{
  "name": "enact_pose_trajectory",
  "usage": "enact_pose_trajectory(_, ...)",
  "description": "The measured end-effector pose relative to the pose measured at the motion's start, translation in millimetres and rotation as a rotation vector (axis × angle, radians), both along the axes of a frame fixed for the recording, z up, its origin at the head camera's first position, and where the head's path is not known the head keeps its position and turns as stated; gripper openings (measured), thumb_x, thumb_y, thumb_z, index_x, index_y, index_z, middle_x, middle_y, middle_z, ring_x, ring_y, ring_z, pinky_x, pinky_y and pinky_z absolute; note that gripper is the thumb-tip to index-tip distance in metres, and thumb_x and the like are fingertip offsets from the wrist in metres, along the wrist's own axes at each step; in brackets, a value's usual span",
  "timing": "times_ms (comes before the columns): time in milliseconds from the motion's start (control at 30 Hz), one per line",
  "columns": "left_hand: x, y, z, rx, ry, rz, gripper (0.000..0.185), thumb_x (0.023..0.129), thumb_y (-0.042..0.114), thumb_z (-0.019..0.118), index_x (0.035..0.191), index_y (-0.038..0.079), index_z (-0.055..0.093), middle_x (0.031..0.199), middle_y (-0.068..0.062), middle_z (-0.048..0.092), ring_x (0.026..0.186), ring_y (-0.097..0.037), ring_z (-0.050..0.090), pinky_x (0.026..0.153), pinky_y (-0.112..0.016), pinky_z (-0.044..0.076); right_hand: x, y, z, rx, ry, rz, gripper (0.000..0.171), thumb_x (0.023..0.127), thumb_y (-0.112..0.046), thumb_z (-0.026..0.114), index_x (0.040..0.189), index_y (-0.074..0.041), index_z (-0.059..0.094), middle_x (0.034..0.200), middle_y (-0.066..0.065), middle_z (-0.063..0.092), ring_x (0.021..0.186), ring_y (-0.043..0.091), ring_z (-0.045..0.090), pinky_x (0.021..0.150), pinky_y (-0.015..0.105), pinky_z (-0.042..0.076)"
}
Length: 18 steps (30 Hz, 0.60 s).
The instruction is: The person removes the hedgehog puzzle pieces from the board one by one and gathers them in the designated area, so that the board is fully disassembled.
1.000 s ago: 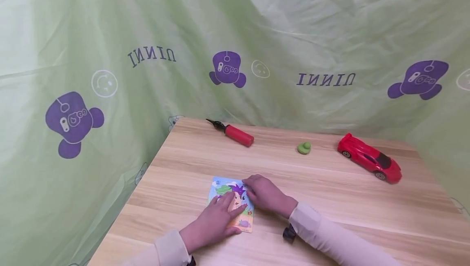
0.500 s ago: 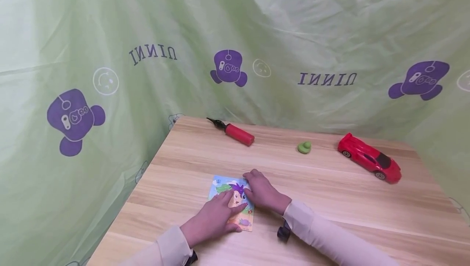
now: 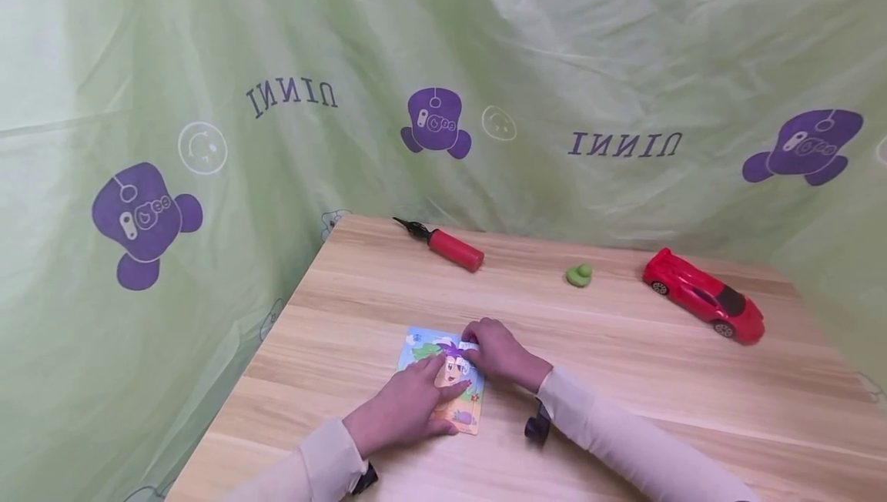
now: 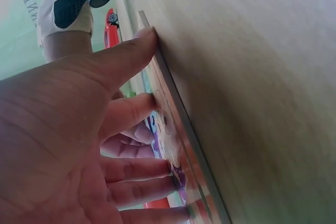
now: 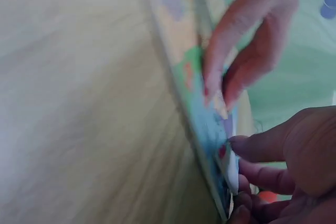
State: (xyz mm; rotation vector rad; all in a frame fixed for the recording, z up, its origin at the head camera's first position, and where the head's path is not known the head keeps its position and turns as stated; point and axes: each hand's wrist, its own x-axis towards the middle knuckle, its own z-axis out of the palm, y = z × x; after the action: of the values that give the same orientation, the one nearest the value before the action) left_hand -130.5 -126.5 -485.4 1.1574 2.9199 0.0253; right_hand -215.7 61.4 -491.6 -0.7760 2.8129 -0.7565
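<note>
A picture jigsaw puzzle point(image 3: 420, 343) in a thin tray lies on the wooden table, showing a cartoon figure with purple hair. Spread across its lower left is my left hand point(image 3: 404, 407), fingers extended with tips on the picture. In the left wrist view the thumb point(image 4: 142, 45) rests at the tray's edge. My right hand point(image 3: 500, 353) is at the top right corner, pinching a puzzle piece point(image 5: 227, 170) between thumb and fingers. That piece stands tilted up from the tray in the right wrist view; its far side is hidden by the fingers.
At the back of the table lie a red and black hand pump point(image 3: 453, 249), a small green duck-like toy point(image 3: 579, 276) and a red toy car point(image 3: 703, 296). A green patterned curtain point(image 3: 540, 63) hangs behind and at the left.
The right fingers have curled in at the puzzle's top right corner, and a piece there now tips up. The left hand stays on the puzzle. The head view has shifted slightly.
</note>
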Motion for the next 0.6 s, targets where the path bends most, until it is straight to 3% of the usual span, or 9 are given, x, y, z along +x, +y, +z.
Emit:
enact_pose_trajectory(167, -0.9, 1, 1.4, -0.015, -0.001, -0.008, 0.062, 0.081, 0.065, 0.050, 0.133, 0.031, 0.048, 0.134, -0.024, 0.040, 0.118, -0.036, 0.046, 0.086, -0.044, 0.049, -9.4, 2, 8.7, -0.085, -0.197, -0.040, 0.012, 0.079, -0.018, 0.072, 0.085, -0.010, 0.065, 0.069, -0.003, 0.056, 0.066, 0.011, 0.051, 0.060, 0.025, 0.044)
enact_pose_trajectory(267, -0.3, 1, 1.8, -0.023, -0.006, 0.001, 0.062, 0.081, 0.065, 0.050, 0.133, 0.032, 0.047, 0.136, -0.024, 0.037, 0.117, -0.036, 0.047, 0.085, -0.045, 0.049, -16.5, 7, 16.0, -0.126, -0.251, -0.058, 0.010, 0.077, -0.017, 0.073, 0.079, -0.011, 0.065, 0.066, -0.003, 0.057, 0.061, 0.011, 0.052, 0.055, 0.024, 0.044)
enact_pose_trajectory(433, 1.1, 1, 1.2, -0.018, -0.010, 0.010, 0.061, 0.082, 0.065, 0.049, 0.134, 0.033, 0.046, 0.137, -0.025, 0.035, 0.114, -0.038, 0.049, 0.083, -0.046, 0.050, -29.1, 29, 25.5, -0.144, -0.223, -0.086, 0.008, 0.076, -0.016, 0.074, 0.077, -0.014, 0.066, 0.067, -0.005, 0.060, 0.060, 0.011, 0.054, 0.058, 0.025, 0.045)
enact_pose_trajectory(600, 0.4, -1, -0.2, -0.012, -0.009, 0.015, 0.062, 0.080, 0.068, 0.047, 0.134, 0.037, 0.044, 0.137, -0.023, 0.037, 0.116, -0.036, 0.048, 0.079, -0.043, 0.052, -37.6, 80, 33.1, -0.108, -0.155, -0.063, 0.005, 0.077, -0.016, 0.072, 0.079, -0.014, 0.068, 0.068, -0.006, 0.062, 0.064, 0.010, 0.054, 0.062, 0.027, 0.046)
